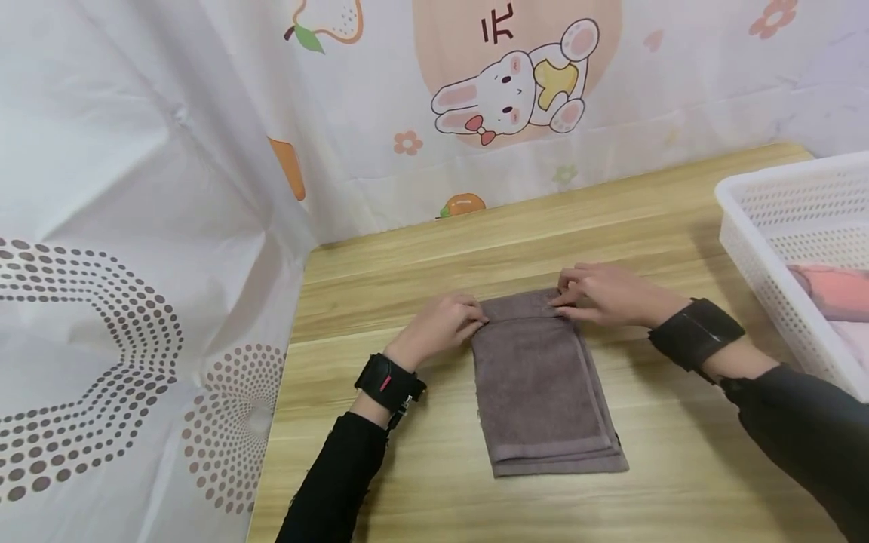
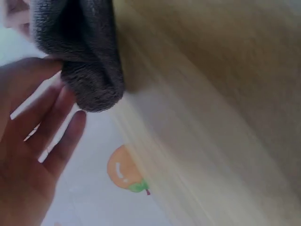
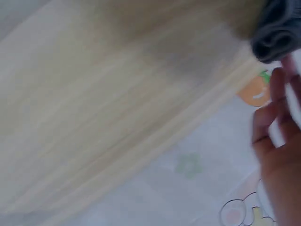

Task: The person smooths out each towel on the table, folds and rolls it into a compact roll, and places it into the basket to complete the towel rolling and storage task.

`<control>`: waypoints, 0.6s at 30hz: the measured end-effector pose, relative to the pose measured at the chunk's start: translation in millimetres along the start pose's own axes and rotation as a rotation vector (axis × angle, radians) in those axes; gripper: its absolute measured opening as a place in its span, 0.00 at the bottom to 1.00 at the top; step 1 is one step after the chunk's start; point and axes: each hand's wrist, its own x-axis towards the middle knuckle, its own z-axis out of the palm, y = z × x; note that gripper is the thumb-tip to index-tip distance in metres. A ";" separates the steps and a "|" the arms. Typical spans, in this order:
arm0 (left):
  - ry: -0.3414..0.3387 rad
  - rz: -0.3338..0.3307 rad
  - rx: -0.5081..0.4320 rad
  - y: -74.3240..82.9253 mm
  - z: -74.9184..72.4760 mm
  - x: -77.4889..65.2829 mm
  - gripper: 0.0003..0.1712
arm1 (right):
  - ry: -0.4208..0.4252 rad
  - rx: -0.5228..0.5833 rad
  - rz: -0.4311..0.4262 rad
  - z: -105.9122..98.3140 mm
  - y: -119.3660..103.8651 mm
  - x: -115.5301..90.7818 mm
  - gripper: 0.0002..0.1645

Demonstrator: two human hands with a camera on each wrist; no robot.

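A folded mauve-grey towel (image 1: pixel 536 385) lies lengthwise on the wooden table, with a narrow band turned over at its far end. At the far left corner my left hand (image 1: pixel 444 324) pinches the turned band. My right hand (image 1: pixel 600 294) grips the far right corner, thumb toward the near side. In the left wrist view, the towel's thick rounded fold (image 2: pixel 94 84) sits against the fingertips of the left hand (image 2: pixel 33 136). The right wrist view shows the towel's rolled layers (image 3: pixel 277 42) end-on, above the fingers of the right hand (image 3: pixel 282 122).
To the right stands a white perforated plastic basket (image 1: pixel 767 264) with a coral-pink and grey cloth (image 1: pixel 831 290) inside. A white printed curtain (image 1: pixel 366 136) hangs behind the wooden table (image 1: pixel 353 302) and along its left side. Each wrist wears a black strap (image 1: pixel 699 332).
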 end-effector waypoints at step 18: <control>0.049 -0.353 -0.267 -5.6 10.3 23.8 0.16 | -0.014 0.182 0.149 10.0 -10.6 34.9 0.20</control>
